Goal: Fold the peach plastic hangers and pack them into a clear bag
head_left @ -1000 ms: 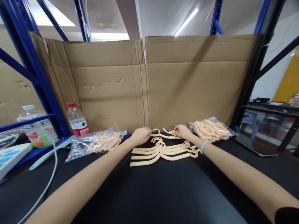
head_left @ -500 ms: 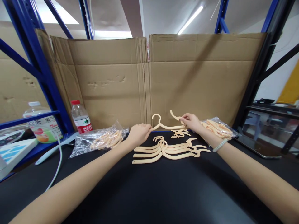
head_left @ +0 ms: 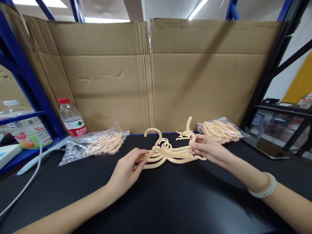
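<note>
My left hand (head_left: 128,165) is closed round one arm of a beige plastic hanger (head_left: 168,152), its hook standing up to the left. My right hand (head_left: 209,149) pinches a small curved beige piece (head_left: 189,124) at the hanger's other end; whether the two are joined I cannot tell. Below and behind lies a stack of similar hangers (head_left: 153,166), partly covered by the held one and by my left fingers. A small pile of beige pieces (head_left: 180,135) sits just beyond my right hand.
Clear plastic bags of beige parts lie at left (head_left: 104,144) and right (head_left: 220,130). Behind the left bag stands a red-capped bottle (head_left: 74,122). Cardboard (head_left: 109,87) walls off the black table's (head_left: 156,201) back. A white cable (head_left: 34,177) and a dark flat device (head_left: 265,148) flank the sides.
Both hands have come nearer, bringing the hanger and the curved piece over the stack. The curved piece has turned more upright. The whole view has shifted somewhat.
</note>
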A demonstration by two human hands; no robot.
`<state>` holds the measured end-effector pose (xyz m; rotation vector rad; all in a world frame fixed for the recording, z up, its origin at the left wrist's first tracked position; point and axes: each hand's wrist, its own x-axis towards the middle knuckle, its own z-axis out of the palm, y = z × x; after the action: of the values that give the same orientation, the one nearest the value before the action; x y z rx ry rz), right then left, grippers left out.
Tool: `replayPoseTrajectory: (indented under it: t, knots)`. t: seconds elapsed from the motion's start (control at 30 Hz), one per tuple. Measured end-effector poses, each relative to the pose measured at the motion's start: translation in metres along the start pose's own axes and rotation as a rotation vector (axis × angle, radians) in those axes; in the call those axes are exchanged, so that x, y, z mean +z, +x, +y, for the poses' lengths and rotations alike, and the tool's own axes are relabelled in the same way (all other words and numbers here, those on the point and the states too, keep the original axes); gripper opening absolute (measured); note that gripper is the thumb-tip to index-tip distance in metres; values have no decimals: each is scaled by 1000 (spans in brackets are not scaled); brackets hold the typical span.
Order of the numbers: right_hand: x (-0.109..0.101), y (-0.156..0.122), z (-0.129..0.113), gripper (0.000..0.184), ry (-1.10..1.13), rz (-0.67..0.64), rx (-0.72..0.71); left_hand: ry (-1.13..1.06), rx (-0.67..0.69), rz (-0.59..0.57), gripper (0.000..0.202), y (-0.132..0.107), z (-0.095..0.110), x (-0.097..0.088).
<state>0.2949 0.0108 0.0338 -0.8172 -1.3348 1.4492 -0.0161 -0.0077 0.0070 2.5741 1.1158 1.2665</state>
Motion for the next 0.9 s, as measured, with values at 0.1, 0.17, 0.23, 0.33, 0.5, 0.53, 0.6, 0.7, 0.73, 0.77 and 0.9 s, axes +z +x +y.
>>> replayPoseTrajectory:
  t: [0.1,0.17,0.23,0.33,0.5,0.53,0.6,0.7,0.73,0.77,0.9]
  knots:
    - [4,-6,0,30,28,19,-10,-40,36,27,19,-1,3,1]
    - [4,-8,1,30,1,40,2,-57,36,43,19,-2,2,1]
    - [2,-10,3,27,-37,41,11,-62,34,62,19,-3,1,1]
    - [-1,-9,6,25,-39,43,18,-62,30,82,19,-3,0,0]
    - [0,-9,4,23,58,-5,42,-55,-6,90,15,-2,1,0]
    - [1,-9,2,23,74,-30,55,-56,-13,93,15,-2,1,0]
    - [3,-11,-1,23,106,-73,101,-60,-20,104,13,-1,2,0]
    - [5,-12,-2,24,137,-95,162,-60,-17,108,13,-1,2,0]
    - [5,-13,-2,24,147,-96,171,-57,-14,106,13,-1,2,0]
    - [5,-13,-1,24,157,-96,177,-54,-11,103,14,-1,3,0]
    - [2,-12,3,26,152,-90,207,-39,7,103,15,-1,5,0]
